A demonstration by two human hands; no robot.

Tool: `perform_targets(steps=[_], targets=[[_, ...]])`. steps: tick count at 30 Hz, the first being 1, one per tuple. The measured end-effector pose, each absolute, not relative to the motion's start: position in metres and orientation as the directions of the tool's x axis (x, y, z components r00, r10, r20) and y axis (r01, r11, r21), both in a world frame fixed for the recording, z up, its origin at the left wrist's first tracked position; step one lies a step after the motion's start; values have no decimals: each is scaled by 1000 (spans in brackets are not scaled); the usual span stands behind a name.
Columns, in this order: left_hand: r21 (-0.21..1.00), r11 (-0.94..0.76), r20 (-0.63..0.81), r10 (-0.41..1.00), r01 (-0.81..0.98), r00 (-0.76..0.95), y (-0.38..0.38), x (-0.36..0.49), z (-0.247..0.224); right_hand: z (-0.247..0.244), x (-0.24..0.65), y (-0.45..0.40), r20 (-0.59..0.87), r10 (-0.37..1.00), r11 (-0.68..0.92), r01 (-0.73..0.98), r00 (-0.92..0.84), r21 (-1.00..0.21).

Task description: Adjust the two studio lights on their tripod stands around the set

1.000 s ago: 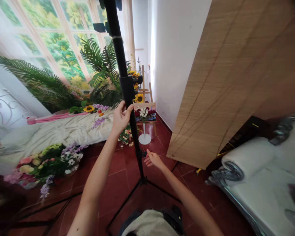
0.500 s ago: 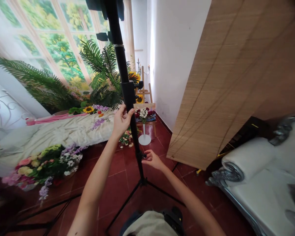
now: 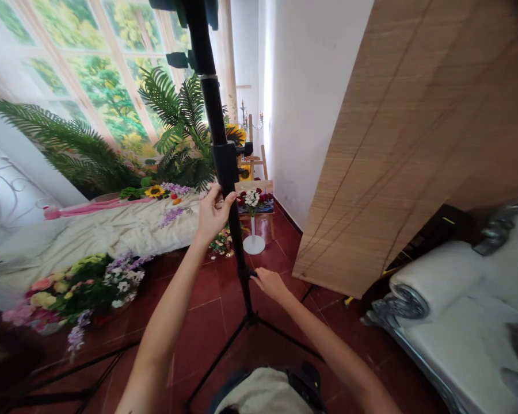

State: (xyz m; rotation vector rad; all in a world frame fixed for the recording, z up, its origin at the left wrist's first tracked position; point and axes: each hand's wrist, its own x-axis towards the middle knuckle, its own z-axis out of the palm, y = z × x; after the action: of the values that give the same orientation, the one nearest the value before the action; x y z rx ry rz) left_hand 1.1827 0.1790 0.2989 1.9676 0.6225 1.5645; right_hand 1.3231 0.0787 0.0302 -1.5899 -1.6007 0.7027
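Observation:
A black light stand rises in front of me, its legs spread on the floor. My left hand grips its pole just below a black collar with a side knob. Lower down, my right hand pinches the small knob of the lower collar, fingers closed and mostly covering that knob. Higher on the pole is another clamp knob. The stand's top runs out of view.
A draped bed with flowers lies to the left, and a flower arrangement stands before it. A woven blind leans at right, beside a white sofa. Behind the pole are an easel and a white stand.
My right hand has turned at the lower knob, its fingers now closed together rather than spread. My left hand stays on the pole.

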Motion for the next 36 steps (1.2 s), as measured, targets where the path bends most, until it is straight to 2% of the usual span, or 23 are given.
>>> perform_targets(steps=[2, 4, 5, 7, 8, 10, 12, 14, 16, 17, 18, 19, 23, 26, 28, 29, 31, 32, 34, 36], targets=[[665, -747, 725, 655, 33, 216, 179, 1183, 299, 30, 1323, 81, 68, 996, 33, 466, 59, -884], [662, -748, 725, 654, 39, 217, 179, 1183, 299, 29, 1320, 84, -148, 989, -151, 215, 30, -965], [664, -747, 724, 654, 38, 218, 180, 1183, 299, 30, 1318, 86, -261, 965, -260, 59, -12, -964], [669, -742, 720, 658, 29, 221, 181, 1183, 298, 31, 1316, 90, -418, 900, -436, -232, -125, -870], [672, -740, 718, 660, 25, 222, 181, 1183, 298, 32, 1316, 92, -448, 876, -482, -337, -179, -809], [676, -737, 715, 663, 25, 220, 182, 1183, 297, 33, 1316, 94, -481, 843, -537, -436, -241, -723], [674, -738, 715, 664, 34, 219, 182, 1183, 297, 32, 1316, 93, -541, 815, -578, -366, -208, -729], [669, -742, 718, 661, 45, 219, 183, 1184, 297, 27, 1314, 90, -520, 854, -514, -210, -26, -832], [664, -746, 722, 657, 50, 216, 182, 1184, 297, 23, 1312, 86, -348, 925, -345, -46, 151, -938], [663, -747, 723, 656, 50, 215, 183, 1185, 297, 21, 1311, 85, -257, 948, -262, 0, 187, -965], [662, -748, 724, 656, 49, 214, 183, 1185, 297, 20, 1310, 84, -218, 959, -222, -1, 180, -975], [661, -748, 725, 655, 50, 214, 183, 1185, 297, 21, 1310, 84, -244, 960, -237, -64, 136, -969], [660, -750, 726, 653, 45, 215, 184, 1185, 297, 30, 1314, 91, -444, 886, -456, -419, -134, -785], [668, -743, 721, 660, 39, 212, 185, 1185, 296, 33, 1318, 93, -458, 868, -494, -443, -193, -748], [668, -743, 720, 660, 42, 213, 186, 1185, 296, 30, 1321, 89, -464, 877, -476, -340, -123, -811], [669, -742, 720, 661, 42, 213, 186, 1185, 296, 28, 1322, 86, -428, 902, -427, -232, -48, -874], [680, -733, 710, 669, 33, 220, 186, 1185, 295, 24, 1324, 78, -221, 970, -229, 72, 102, -971], [688, -725, 703, 675, 26, 225, 186, 1185, 295, 23, 1324, 75, -80, 988, -109, 223, 135, -969], [702, -712, 690, 685, 12, 233, 185, 1185, 295, 21, 1322, 72, 121, 983, 56, 398, 140, -916], [704, -710, 689, 687, 10, 232, 185, 1185, 296, 21, 1316, 75, 148, 970, 58, 404, 194, -913]])
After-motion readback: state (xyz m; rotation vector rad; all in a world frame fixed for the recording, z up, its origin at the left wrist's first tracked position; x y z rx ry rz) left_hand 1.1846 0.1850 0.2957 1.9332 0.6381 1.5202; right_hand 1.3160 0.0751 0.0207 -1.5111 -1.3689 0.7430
